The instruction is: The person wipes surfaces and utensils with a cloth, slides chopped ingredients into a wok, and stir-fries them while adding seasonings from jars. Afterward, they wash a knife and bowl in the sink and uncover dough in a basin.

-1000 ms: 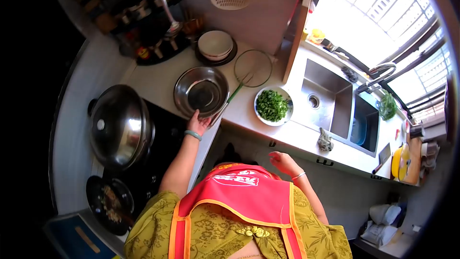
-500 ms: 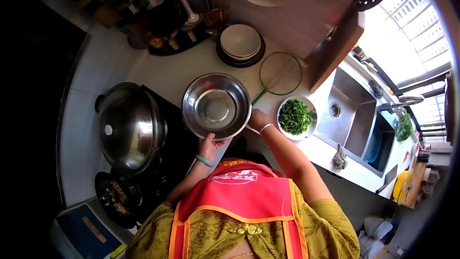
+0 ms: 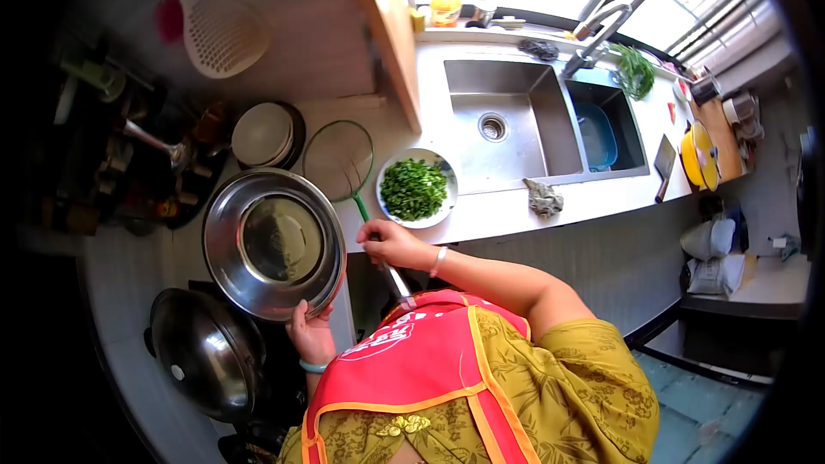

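Observation:
My left hand grips the near rim of a wide stainless steel bowl, which is tilted and holds some clear liquid. To the right of the bowl, my right hand is closed around a silver handle-like piece that slants down toward the apron; its far end is hidden. A green-rimmed strainer lies on the counter, its handle reaching up to the right fingers. A white plate of chopped greens stands just beyond that hand. Behind the bowl is a stack of pale plates.
A lidded wok sits on the stove at lower left. The double sink lies at right, with a crumpled cloth on its front edge. A cleaver rests farther right. A wooden board stands upright behind the greens.
The view has turned toward the sink. The bowl has tilted in my left hand and moved toward the stove side. My right hand has come away from the bowl's rim.

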The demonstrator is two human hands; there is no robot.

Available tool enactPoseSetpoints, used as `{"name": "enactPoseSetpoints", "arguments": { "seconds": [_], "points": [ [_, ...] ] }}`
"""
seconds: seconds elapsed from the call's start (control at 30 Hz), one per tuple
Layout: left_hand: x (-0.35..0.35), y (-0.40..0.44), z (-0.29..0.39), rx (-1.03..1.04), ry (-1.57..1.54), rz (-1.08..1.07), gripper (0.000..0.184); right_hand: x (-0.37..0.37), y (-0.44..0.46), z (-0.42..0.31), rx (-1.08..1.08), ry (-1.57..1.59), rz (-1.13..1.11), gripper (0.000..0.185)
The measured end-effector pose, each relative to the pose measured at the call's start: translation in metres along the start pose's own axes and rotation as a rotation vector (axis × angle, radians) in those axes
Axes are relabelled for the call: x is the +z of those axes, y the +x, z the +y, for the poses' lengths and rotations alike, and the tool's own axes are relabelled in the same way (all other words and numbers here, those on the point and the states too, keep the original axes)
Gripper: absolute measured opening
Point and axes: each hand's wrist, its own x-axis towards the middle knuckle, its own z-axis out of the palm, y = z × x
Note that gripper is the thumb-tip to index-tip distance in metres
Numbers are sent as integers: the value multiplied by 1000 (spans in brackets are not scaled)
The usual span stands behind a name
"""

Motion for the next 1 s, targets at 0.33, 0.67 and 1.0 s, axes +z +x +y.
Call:
{"name": "enactPoseSetpoints", "arguments": {
  "seconds": [0.33,0.67,1.0],
  "points": [
    [108,-78,-85,-90,26,-118,12,-168,-235,-53,47,-101,-115,10],
    [212,-71,-199,-617,67,-372,16,-254,-363,9,-22,-131,727,10],
    [311,128,-379,-797,378,-282,22,-298,-343,-29,-43,-104,814,14]
  ]
}}
